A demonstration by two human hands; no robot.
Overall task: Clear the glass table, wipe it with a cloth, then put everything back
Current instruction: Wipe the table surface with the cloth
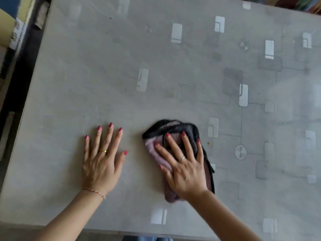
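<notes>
The glass table (121, 66) fills the head view, grey with pale rectangles showing through it. A crumpled pink and black cloth (173, 131) lies on the glass near the front edge, right of centre. My right hand (184, 169) presses flat on the cloth with fingers spread, covering its lower half. My left hand (102, 160) rests flat on the bare glass to the left of the cloth, fingers apart, holding nothing.
Spiral-bound notebooks (15, 30) are stacked off the table's left edge. Colourful fabric (305, 4) shows past the far right corner. A small crumb (209, 143) lies on the glass just right of the cloth. The table's front edge runs along the bottom.
</notes>
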